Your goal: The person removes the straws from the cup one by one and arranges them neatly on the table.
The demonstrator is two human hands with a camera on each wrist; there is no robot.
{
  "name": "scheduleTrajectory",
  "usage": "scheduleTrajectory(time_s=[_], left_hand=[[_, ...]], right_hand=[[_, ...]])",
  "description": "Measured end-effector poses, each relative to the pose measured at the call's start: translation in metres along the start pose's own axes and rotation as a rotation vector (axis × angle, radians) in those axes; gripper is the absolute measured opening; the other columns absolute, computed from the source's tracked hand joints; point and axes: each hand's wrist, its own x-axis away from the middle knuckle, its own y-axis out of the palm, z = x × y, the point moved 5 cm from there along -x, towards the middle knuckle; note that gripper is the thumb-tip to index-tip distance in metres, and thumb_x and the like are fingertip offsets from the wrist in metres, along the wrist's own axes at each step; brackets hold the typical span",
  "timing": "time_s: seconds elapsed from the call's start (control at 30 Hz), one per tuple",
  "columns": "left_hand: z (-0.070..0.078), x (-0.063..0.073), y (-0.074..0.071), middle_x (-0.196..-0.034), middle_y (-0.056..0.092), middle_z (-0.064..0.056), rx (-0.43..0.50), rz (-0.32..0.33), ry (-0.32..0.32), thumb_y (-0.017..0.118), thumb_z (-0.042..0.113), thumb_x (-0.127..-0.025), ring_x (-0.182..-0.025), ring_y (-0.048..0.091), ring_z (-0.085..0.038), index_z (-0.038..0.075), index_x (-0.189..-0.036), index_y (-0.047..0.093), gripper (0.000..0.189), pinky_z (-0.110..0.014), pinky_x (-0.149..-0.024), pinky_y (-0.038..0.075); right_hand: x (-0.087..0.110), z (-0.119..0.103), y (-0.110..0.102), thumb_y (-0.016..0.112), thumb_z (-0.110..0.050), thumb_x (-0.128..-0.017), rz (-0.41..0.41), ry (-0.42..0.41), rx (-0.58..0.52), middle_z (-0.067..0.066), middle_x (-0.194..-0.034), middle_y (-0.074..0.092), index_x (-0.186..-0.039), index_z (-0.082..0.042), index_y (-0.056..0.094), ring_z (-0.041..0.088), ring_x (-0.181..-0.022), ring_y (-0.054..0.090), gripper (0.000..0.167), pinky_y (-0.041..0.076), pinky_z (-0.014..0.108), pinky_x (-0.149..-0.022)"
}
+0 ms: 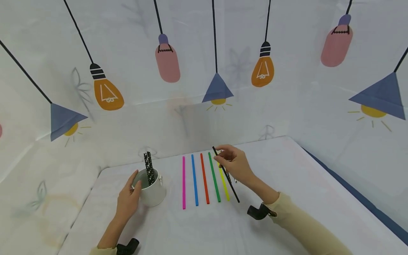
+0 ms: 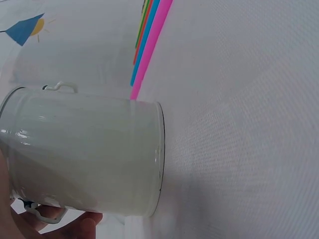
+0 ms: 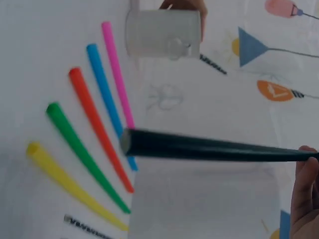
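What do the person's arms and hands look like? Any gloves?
No gloves: the left hand and right hand are bare. The right sleeve is pale yellow, like the left cuff. A chunky black gadget sits near each wrist.

The right hand (image 1: pixel 234 163) pinched a plain black straw (image 1: pixel 234 193) near its far end, tilted from far left to near right. The left hand (image 1: pixel 127 202) gripped the left side of a white pot (image 1: pixel 153 196), upright at the left, two black straws with white spots (image 1: pixel 151 170) leaning inside. Rightward lay pink (image 1: pixel 183 184), blue (image 1: pixel 194 180), red (image 1: pixel 205 179), green (image 1: pixel 215 177) and yellow straws (image 1: pixel 225 186), spaced apart, then another spotted straw (image 3: pixel 88 227).
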Motion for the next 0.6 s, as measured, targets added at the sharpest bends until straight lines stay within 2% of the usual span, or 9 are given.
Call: scheduleTrajectory(time_s=[0.13, 0.2, 0.3, 0.47, 0.53, 0.6], left_hand=[[0.000, 0.000, 0.000, -0.131, 0.053, -0.022, 0.003, 0.009, 0.007, 0.036, 0.036, -0.105, -0.071, 0.045, -0.023, 0.014, -0.152, 0.033, 0.052, -0.034, -0.059, 0.038], [-0.001, 0.000, -0.001, -0.122, 0.057, -0.021, 0.004, 0.014, 0.007, 0.036, 0.036, -0.105, -0.069, 0.045, -0.022, 0.015, -0.152, 0.033, 0.051, -0.034, -0.058, 0.038], [-0.001, 0.001, -0.001, -0.101, 0.057, -0.020, 0.008, 0.016, -0.003, 0.037, 0.036, -0.105, -0.067, 0.043, -0.021, 0.016, -0.152, 0.033, 0.051, -0.034, -0.057, 0.037], [-0.001, 0.004, 0.000, -0.119, 0.057, -0.025, 0.012, -0.002, -0.013, 0.036, 0.036, -0.105, -0.074, 0.048, -0.026, 0.016, -0.152, 0.033, 0.052, -0.036, -0.062, 0.039], [0.000, 0.003, 0.000, -0.136, 0.049, -0.026, 0.007, -0.009, -0.011, 0.035, 0.036, -0.105, -0.081, 0.050, -0.029, 0.015, -0.153, 0.032, 0.052, -0.039, -0.067, 0.041], [0.001, 0.003, -0.001, -0.137, 0.048, -0.025, 0.006, -0.011, -0.015, 0.034, 0.036, -0.105, -0.082, 0.051, -0.030, 0.015, -0.153, 0.031, 0.052, -0.040, -0.067, 0.042]], right_hand=[[0.001, 0.025, -0.026, 0.066, 0.004, -0.089, 0.038, 0.022, 0.061, 0.011, -0.074, 0.065, -0.100, 0.005, 0.067, 0.027, -0.053, 0.057, 0.010, 0.047, 0.030, -0.043], [0.000, 0.044, -0.040, 0.067, 0.000, -0.090, 0.063, 0.042, 0.105, 0.010, -0.078, 0.067, -0.100, 0.003, 0.069, 0.025, -0.053, 0.057, 0.010, 0.047, 0.030, -0.043], [-0.002, 0.073, -0.060, 0.066, -0.005, -0.092, 0.072, 0.080, 0.168, 0.014, -0.093, 0.068, -0.110, 0.001, 0.068, 0.024, -0.057, 0.060, 0.018, 0.050, 0.031, -0.047], [-0.004, 0.101, -0.085, 0.063, -0.007, -0.095, 0.010, 0.182, 0.194, 0.018, -0.112, 0.063, -0.125, -0.004, 0.062, 0.023, -0.069, 0.065, 0.030, 0.052, 0.032, -0.054], [-0.005, 0.109, -0.091, 0.063, -0.008, -0.095, -0.025, 0.239, 0.191, 0.019, -0.116, 0.062, -0.130, -0.006, 0.058, 0.022, -0.072, 0.065, 0.035, 0.054, 0.035, -0.057], [-0.006, 0.115, -0.095, 0.062, -0.008, -0.095, -0.052, 0.289, 0.188, 0.021, -0.117, 0.061, -0.133, -0.005, 0.055, 0.023, -0.074, 0.065, 0.039, 0.055, 0.038, -0.058]])
